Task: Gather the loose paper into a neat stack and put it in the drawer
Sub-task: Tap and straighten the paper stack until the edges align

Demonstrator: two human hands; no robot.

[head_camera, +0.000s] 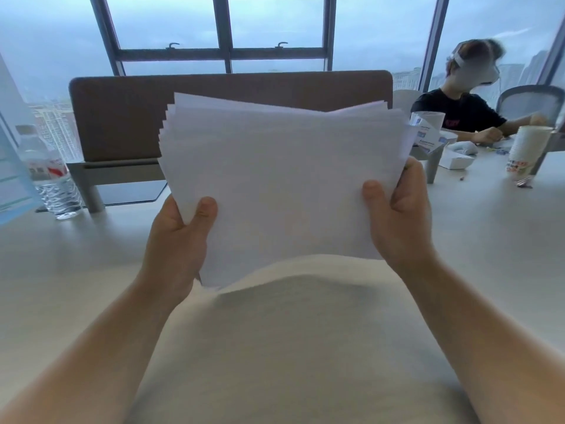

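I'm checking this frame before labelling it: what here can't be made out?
Head view:
- Drawer: nowhere in frame.
- Fingers of the left hand and right hand: behind the paper stack; only thumbs show.
- Table beneath the stack: hidden by the sheets.
- Water bottle label: too blurred to read.

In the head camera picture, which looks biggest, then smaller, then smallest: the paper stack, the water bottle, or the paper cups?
1. paper stack, though it is nearest the camera
2. water bottle
3. paper cups, farther away, so their true size is unsure
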